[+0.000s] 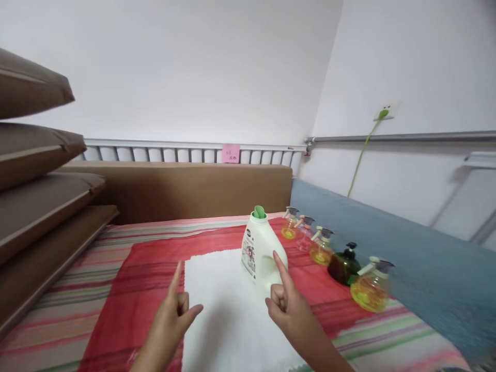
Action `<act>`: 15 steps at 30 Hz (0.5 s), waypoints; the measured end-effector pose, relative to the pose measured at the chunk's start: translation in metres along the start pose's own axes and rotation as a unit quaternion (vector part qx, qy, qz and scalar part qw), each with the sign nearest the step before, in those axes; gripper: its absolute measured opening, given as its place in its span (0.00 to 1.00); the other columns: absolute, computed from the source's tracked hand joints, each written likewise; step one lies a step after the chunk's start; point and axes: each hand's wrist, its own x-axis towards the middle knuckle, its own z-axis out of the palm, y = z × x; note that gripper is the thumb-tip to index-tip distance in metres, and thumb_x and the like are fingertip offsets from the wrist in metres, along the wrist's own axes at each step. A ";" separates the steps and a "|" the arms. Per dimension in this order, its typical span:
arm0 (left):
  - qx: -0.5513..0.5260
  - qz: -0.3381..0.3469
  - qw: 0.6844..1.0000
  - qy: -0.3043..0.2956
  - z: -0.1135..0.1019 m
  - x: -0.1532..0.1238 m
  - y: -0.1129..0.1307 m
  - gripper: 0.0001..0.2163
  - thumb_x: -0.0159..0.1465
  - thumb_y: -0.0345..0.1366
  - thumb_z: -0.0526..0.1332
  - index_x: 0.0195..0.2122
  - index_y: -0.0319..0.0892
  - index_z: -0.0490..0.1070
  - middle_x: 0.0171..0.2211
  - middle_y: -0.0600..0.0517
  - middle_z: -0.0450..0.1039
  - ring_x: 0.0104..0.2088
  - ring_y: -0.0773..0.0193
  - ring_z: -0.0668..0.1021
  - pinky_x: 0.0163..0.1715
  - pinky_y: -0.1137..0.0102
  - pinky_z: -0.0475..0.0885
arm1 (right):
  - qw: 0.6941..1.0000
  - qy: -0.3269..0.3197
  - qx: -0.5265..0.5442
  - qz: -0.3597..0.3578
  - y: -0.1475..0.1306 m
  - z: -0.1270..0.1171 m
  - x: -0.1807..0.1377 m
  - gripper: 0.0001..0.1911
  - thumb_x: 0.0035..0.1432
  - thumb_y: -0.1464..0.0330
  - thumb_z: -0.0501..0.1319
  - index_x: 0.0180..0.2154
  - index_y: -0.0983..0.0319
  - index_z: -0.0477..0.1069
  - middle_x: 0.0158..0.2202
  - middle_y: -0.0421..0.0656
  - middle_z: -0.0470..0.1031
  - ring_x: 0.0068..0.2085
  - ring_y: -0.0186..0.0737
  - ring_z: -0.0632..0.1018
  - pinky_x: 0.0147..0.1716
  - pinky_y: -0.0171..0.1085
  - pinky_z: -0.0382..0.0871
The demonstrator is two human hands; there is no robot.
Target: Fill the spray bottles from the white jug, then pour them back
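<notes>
Bright, soft, even indoor light, no hard glare; white walls [194, 77] go a bit grey-pink. Faint soft shadows under left hand [174, 310] & right hand [289, 305] on white cloth [225, 320], also beside white bottle [260, 253]. Centre fairly sharp. Rt side smeared: blue fabric [426, 268] & wall rail [406, 137] blurry. Wide-angle warp at edges: brown cushions [34, 155] at left stretch, rail bows. Yellow bottle [370, 294] glows w/ light passing thru.

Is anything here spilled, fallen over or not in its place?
Nothing stands out. The white bottle stands upright on the white towel; five small pump bottles stand in a row on the red cloth. No spill shows.
</notes>
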 end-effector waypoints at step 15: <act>-0.081 -0.005 0.997 0.005 -0.009 0.030 -0.014 0.44 0.55 0.40 0.59 0.65 0.38 0.29 0.16 0.66 0.49 0.18 0.70 0.57 0.22 0.75 0.56 | 0.966 -0.029 0.172 0.190 0.029 0.049 0.031 0.54 0.40 0.66 0.59 0.64 0.68 0.31 0.13 0.24 0.54 0.10 0.27 0.54 0.07 0.27 0.52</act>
